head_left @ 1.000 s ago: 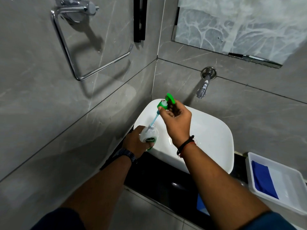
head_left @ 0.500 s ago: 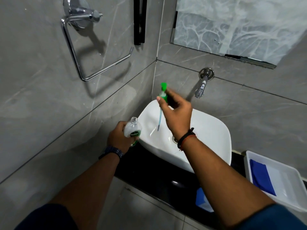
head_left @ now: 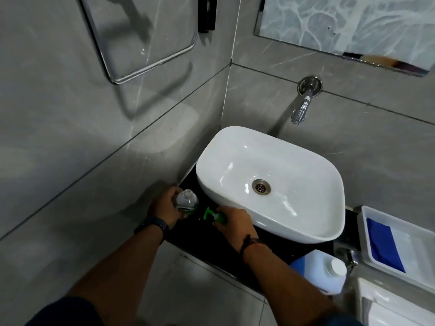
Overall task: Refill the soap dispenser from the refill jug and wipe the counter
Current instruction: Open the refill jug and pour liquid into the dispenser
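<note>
My left hand (head_left: 164,205) grips the clear soap dispenser bottle (head_left: 186,201), which stands uncapped on the black counter (head_left: 277,249) left of the basin. My right hand (head_left: 233,223) holds the green pump head (head_left: 215,216) low against the counter, just right of the bottle; the pump's tube is hidden under my hand. The refill jug (head_left: 320,271), translucent with blue liquid and a white cap, stands at the counter's front edge to the right of my right forearm. A blue cloth (head_left: 383,245) lies in a white tray (head_left: 421,269) at the far right.
A white basin (head_left: 270,180) with a metal drain fills the counter's middle. A chrome wall tap (head_left: 302,109) juts over it. A chrome towel ring (head_left: 141,43) hangs on the left wall, a mirror (head_left: 341,22) on the back wall.
The right hand drew the pump out of the bottle above the basin, then brought it down to the counter. The left hand lowered the open bottle onto the counter.
</note>
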`<state>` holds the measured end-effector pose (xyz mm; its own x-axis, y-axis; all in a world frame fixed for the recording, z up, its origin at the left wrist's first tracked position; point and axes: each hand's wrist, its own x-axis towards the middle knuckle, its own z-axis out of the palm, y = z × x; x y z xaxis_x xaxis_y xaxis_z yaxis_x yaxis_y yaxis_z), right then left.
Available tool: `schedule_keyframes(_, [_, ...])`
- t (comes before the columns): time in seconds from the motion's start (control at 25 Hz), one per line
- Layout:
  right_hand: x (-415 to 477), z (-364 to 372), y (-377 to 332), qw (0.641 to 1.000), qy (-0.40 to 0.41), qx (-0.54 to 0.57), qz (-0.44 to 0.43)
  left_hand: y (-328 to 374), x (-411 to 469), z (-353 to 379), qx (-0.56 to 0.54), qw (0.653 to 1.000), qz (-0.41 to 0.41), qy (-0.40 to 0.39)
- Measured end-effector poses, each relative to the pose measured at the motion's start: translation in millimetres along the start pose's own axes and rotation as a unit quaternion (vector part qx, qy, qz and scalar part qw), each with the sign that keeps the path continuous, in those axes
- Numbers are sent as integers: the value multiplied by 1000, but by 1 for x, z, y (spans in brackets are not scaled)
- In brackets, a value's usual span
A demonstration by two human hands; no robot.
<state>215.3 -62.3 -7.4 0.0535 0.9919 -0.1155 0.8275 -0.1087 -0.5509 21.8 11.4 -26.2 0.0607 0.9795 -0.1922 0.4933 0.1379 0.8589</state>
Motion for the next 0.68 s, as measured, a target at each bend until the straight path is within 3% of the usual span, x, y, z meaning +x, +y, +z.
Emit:
schedule_keyframes(0.16, [10, 22, 13, 998, -43, -50, 4, -18, 13, 10, -68, 996, -39, -34])
schedule_keyframes(0.68, [34, 59, 31, 989, -75, -128, 19, -26, 35, 8, -57, 995, -12, -83])
